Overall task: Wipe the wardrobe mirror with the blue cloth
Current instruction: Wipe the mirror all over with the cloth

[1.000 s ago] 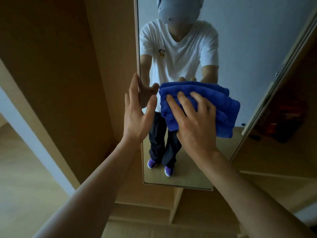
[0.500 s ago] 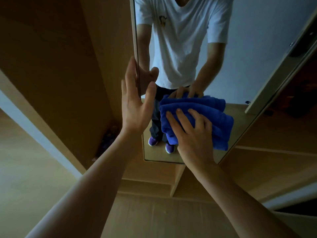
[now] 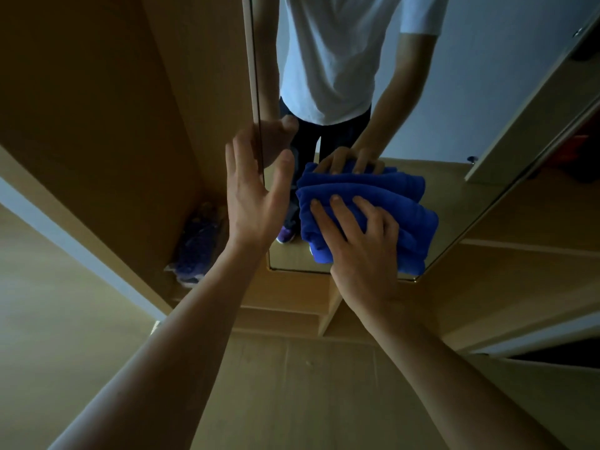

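- Right hand (image 3: 363,251), fingers spread, pressed the blue cloth (image 3: 389,203) low on the mirror (image 3: 438,108).
- Left hand (image 3: 253,196), fingers straight, was empty at its left edge.

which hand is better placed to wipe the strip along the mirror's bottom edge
Right. The right hand presses the folded blue cloth against the mirror just above its bottom edge. The left hand holds nothing, fingers straight, by the mirror's left edge.

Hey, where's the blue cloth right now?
In the head view, the blue cloth sits right of centre, pressed against the lower part of the mirror by the right hand, just above the mirror's bottom edge and right of the left hand.
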